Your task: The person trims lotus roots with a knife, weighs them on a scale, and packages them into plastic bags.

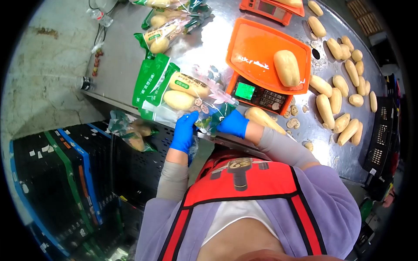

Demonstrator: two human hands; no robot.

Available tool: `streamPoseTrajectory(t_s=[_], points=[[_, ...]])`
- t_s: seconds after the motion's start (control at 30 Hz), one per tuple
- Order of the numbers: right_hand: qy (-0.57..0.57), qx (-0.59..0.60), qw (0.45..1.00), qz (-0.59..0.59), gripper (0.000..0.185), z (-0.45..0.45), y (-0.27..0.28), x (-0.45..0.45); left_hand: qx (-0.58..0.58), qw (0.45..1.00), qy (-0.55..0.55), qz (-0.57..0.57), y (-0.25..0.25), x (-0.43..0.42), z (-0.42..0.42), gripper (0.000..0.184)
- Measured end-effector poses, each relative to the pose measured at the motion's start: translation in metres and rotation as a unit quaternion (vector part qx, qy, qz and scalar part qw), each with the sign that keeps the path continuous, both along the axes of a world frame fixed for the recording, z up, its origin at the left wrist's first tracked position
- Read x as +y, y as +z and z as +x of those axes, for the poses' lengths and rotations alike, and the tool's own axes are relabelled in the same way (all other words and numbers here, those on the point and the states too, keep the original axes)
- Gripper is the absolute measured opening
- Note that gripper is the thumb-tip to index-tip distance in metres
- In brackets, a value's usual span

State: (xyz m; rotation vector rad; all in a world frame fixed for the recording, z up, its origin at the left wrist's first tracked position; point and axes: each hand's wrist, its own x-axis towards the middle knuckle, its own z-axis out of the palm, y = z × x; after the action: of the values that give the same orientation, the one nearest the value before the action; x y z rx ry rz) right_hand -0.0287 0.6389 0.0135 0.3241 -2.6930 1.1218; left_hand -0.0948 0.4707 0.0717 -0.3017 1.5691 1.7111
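Observation:
A printed plastic bag (150, 82), clear with green panels and pink flowers, lies near the table's front edge. Inside it are two pale lotus root sections (179, 100). My left hand (186, 126), in a blue glove, has its fingers closed on the bag's near edge. On the bag's right end, my gloved right hand (234, 124) grips the plastic; its fingertips are partly hidden. To the right, an orange scale (263, 54) with a lit green display carries one lotus root (287, 68). Another lotus root (263, 118) lies beside my right forearm.
Several filled bags (163, 32) lie at the back left. Loose lotus roots (335, 101) and cut slices (293, 123) spread over the metal table (117, 65) at right. A second scale (273, 9) stands behind. Below left are a bagged bundle (133, 132) and stacked black crates (48, 174).

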Motion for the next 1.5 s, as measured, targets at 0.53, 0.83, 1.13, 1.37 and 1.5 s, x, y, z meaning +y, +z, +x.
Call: streamPoseTrajectory(t_s=[0.53,0.83,1.13,1.37,1.5], points=[[0.018,-0.100,0.962,-0.253,0.045,-0.010,0.048,0.001,-0.029,0.993,-0.091,-0.072,-0.016,-0.015,-0.027,0.043],[0.038,-0.240,0.970,0.000,0.029,-0.003,0.064,0.002,0.090,0.993,0.081,0.004,-0.025,-0.020,-0.033,0.029],[-0.187,-0.015,0.958,-0.216,0.029,0.087,0.101,0.078,0.295,0.947,0.123,0.027,0.037,-0.038,-0.143,0.027],[-0.370,-0.003,0.864,-0.341,0.027,0.131,0.091,0.113,0.293,0.943,0.133,0.088,0.032,-0.003,-0.279,0.037],[-0.419,-0.005,0.845,-0.332,0.029,0.150,0.087,0.115,0.296,0.944,0.107,0.098,0.001,0.023,-0.361,0.043]])
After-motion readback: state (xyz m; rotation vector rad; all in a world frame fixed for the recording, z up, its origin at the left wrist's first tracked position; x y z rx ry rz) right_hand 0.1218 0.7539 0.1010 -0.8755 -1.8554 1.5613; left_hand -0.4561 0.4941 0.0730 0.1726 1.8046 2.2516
